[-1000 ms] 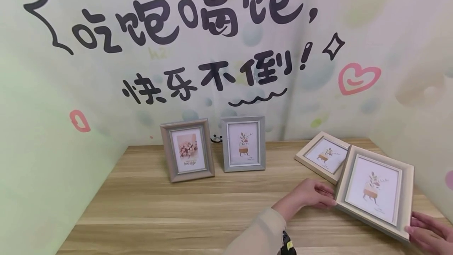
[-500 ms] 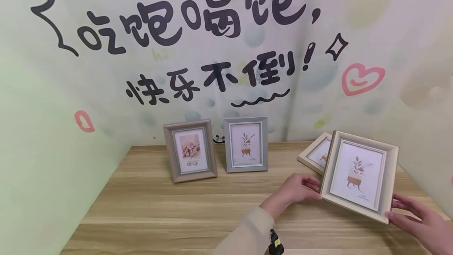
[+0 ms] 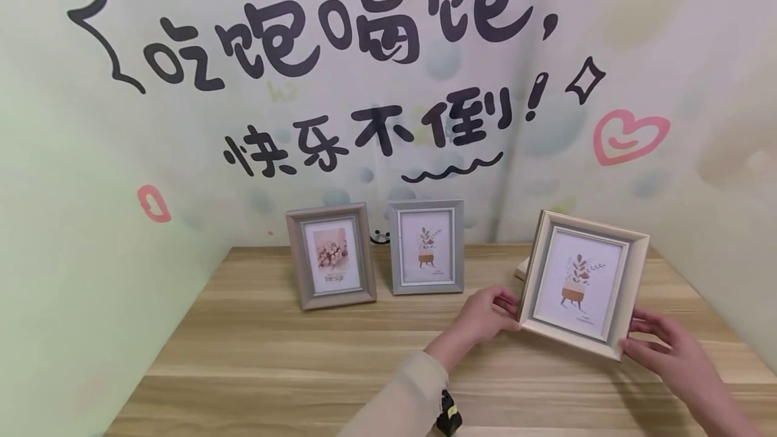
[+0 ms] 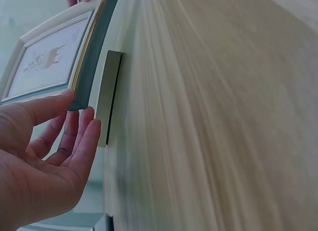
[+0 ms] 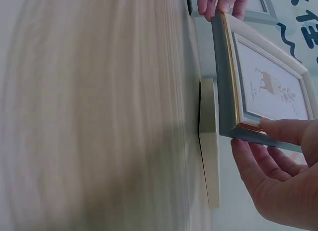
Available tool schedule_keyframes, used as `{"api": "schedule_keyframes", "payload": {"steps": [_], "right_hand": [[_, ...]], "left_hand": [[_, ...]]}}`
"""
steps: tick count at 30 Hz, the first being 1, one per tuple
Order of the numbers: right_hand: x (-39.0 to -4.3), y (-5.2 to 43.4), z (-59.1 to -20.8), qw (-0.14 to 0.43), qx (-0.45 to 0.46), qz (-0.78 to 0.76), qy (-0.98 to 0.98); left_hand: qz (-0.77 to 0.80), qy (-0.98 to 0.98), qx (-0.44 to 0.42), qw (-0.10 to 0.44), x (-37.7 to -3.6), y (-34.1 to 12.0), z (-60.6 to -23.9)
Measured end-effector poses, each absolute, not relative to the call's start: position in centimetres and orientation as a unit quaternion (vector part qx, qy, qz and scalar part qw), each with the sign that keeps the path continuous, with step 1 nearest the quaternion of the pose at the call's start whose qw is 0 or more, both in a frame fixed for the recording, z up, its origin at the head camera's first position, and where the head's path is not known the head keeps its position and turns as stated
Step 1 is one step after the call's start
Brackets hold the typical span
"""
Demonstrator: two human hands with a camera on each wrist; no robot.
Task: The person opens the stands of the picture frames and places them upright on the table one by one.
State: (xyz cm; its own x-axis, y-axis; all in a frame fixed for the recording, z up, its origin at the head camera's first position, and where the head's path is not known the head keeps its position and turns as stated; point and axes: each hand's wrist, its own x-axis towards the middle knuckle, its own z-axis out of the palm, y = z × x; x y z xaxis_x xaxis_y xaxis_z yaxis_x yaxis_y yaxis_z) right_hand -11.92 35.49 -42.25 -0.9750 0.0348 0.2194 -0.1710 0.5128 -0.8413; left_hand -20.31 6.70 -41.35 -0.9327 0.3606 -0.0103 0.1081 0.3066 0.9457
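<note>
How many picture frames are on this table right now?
4. Two stand by the back wall: one left, one beside it. Both hands hold a cream frame upright. A fourth lies mostly hidden behind it.

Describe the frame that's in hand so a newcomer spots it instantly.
On the wooden table, look right of the two grey frames standing at the wall. The cream frame is the only one lifted and tilted, left hand and right hand on its sides.
</note>
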Motion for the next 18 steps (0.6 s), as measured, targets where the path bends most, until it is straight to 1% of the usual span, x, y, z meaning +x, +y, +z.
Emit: {"api": "schedule_keyframes", "payload": {"steps": [5,11,18], "right_hand": [[-12.9,33.9,-42.1,0.117,0.054,0.498,-0.858],[-14.1,32.3,-42.1,0.130,0.062,0.491,-0.859],[-14.8,30.7,-41.8,0.109,0.053,0.460,-0.880]], "left_hand": [[0.552,0.815,0.152,0.091,-20.5,5.3,-41.2],[0.529,0.834,0.137,0.080,-20.6,4.1,-41.4],[0.483,0.863,0.131,0.069,-20.3,2.9,-41.8]]}}
